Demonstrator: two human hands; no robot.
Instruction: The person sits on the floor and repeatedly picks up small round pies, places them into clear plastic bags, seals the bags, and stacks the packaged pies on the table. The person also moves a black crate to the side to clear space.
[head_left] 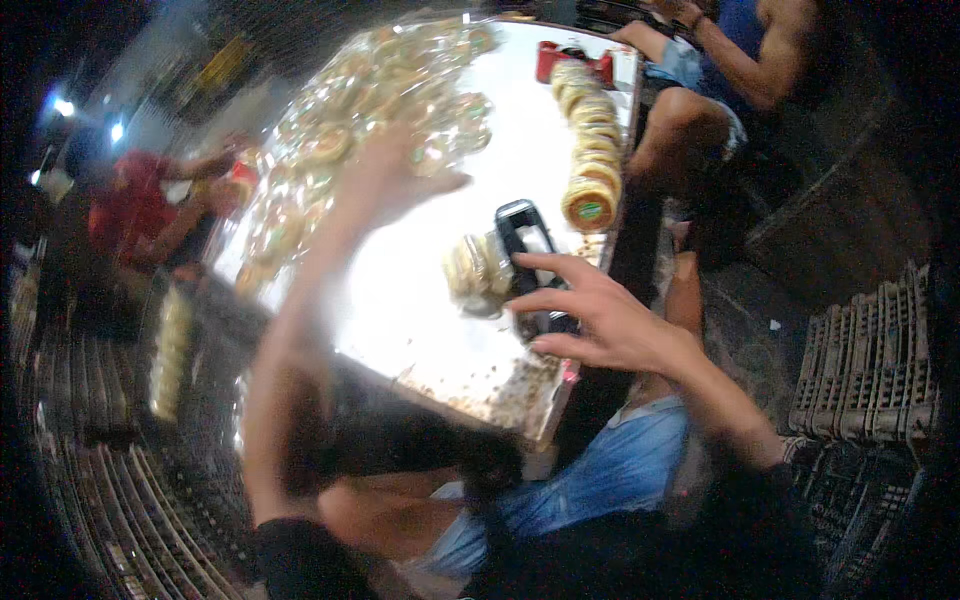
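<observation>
Spreading fingers (550, 301) wide, the right hand (607, 320) overlaps a black device (512, 232); left hand (388, 175) outstretched, its fingers unclear.

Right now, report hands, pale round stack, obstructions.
Left hand blurred, grip unclear, by clear-wrapped round pieces. Right hand open over black oblong device. Pale round stack on white tabletop; device partly between stack and right hand.

Reads as a small food-packing workshop: shared white-topped table (520, 85), heap of clear-wrapped round pieces (340, 105), neat row of round, baked-looking goods (597, 150), a worker in red (130, 205) across from another in blue (745, 50), slatted crate (868, 365), dim surroundings, bright lamps (63, 106).
</observation>
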